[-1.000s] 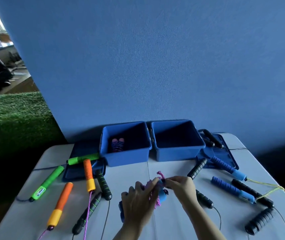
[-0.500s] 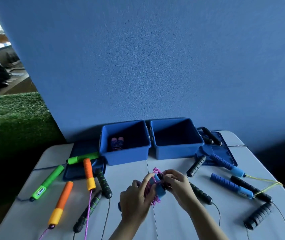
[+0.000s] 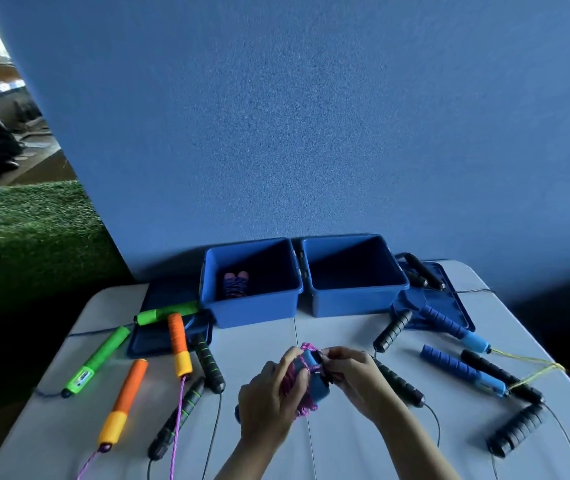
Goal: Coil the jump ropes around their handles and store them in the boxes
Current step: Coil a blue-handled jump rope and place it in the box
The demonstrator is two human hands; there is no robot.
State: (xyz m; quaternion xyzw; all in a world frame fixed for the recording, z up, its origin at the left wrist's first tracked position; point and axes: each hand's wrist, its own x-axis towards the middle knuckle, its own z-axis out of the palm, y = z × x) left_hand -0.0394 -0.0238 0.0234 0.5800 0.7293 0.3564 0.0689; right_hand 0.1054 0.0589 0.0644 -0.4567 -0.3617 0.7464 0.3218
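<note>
- The left hand (image 3: 269, 400) gripped a pair of blue handles (image 3: 316, 379) wound with pink rope (image 3: 302, 407), its fingers curled round the bundle above the near middle of the white bench (image 3: 328, 452).
- The right hand (image 3: 356, 379) met the bundle from the other side, its fingertips pinching at the top end of the handles, where a loop of the pink rope stuck up; whether they held the rope or the handle tip could not be told.
- Two open blue boxes (image 3: 252, 306) stood side by side at the back of the bench, touching. The left one held a coiled rope with pink handle ends (image 3: 236, 284); the inside of the right box (image 3: 356, 303) was in shadow.
- A blue lid (image 3: 159, 337) lay flat to the left of the boxes, with a green handle (image 3: 167, 312) and the top of an orange handle (image 3: 179, 344) resting across it.
- Further left lay a second green handle (image 3: 98, 362) and, nearer, another orange handle (image 3: 124, 400) with a purple cord trailing off the bench edge.
- Two black handles with green rings (image 3: 209, 363) lay between the orange ones and the hands.
- A second lid (image 3: 449, 306) lay to the right of the boxes with black handles (image 3: 422, 271) on its far part.
- On the right of the bench were two blue handles joined by yellow cord (image 3: 460, 370) and several black foam handles (image 3: 517, 433).
</note>
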